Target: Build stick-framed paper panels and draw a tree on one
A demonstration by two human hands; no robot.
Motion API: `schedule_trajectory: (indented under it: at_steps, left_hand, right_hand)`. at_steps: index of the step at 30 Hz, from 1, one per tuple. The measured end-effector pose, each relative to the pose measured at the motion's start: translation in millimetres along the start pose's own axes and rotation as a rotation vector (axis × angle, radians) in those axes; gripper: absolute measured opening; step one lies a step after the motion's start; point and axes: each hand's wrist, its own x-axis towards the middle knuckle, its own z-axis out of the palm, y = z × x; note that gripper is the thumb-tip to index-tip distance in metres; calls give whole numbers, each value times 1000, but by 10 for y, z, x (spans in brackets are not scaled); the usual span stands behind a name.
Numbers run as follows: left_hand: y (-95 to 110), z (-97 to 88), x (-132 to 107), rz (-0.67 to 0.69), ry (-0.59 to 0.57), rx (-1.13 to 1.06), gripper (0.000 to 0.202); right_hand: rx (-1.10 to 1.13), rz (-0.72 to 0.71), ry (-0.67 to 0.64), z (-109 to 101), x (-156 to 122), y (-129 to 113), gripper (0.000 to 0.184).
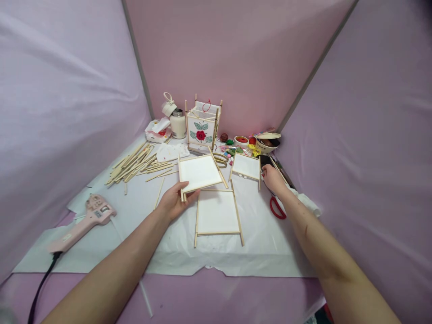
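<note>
Pink fabric booth (216, 54) | 3 flat stick frames (216, 211) | left hand (173, 202) pinching one | right hand (273, 177) pressed together beside another

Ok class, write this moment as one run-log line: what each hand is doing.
left hand: holds paper frame | right hand: beside smaller frame | flat frame: lying below
</note>
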Motion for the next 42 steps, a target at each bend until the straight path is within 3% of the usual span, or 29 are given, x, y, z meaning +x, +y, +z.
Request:
schedule_trajectory:
  at_steps: [5, 9, 11, 13, 17, 19, 21, 24, 27, 30, 34, 38, 42]
  left_hand:
    - [-1, -1, 0, -10, -18, -5, 21]
    - [-4, -14, 11, -7, -18, -1, 20]
    - [-7, -21, 17, 5, -24, -1, 19]
    - [-13, -28, 24, 22, -27, 5, 19]
    - [-34, -45, 44, 130, -51, 30, 21]
    - [-52, -55, 56, 204, -81, 51, 24]
    - [-80, -57, 65, 259, -110, 79, 25]
    - [-143, -50, 70, 304, -157, 135, 25]
    - [-218, -52, 68, 313, -203, 186, 28]
    - [-259, -79, 70, 305, -271, 218, 31]
    - [-223, -113, 79, 267, -291, 215, 31]
    - [-161, -109, 83, 208, -295, 145, 22]
    - [-155, -110, 98, 191, -285, 131, 16]
  right_hand:
    - [-5, -320, 0, -28, -115, 28, 44]
    - [6, -485, 30, 0, -199, 33, 29]
    - [21, -520, 79, 6, -212, 18, 22]
    - [34, -510, 159, -27, -184, -19, 27]
    - [59, -444, 352, -314, -42, -208, 35]
    - [82, -417, 492, -581, -3, -394, 30]
    - [54, -392, 510, -891, -26, -661, 27]
    - [24, -342, 415, -1314, -135, -1209, 21]
    - [71, -307, 246, -1523, -173, -1855, 17]
    - [171, -318, 74, -1448, -31, -2443, 13]
    - [329, -295, -59, -1044, 255, -2955, 6]
    - [473, -230, -89, -596, 334, -3154, 7]
    - [708, -215, -183, -365, 267, -3049, 9]
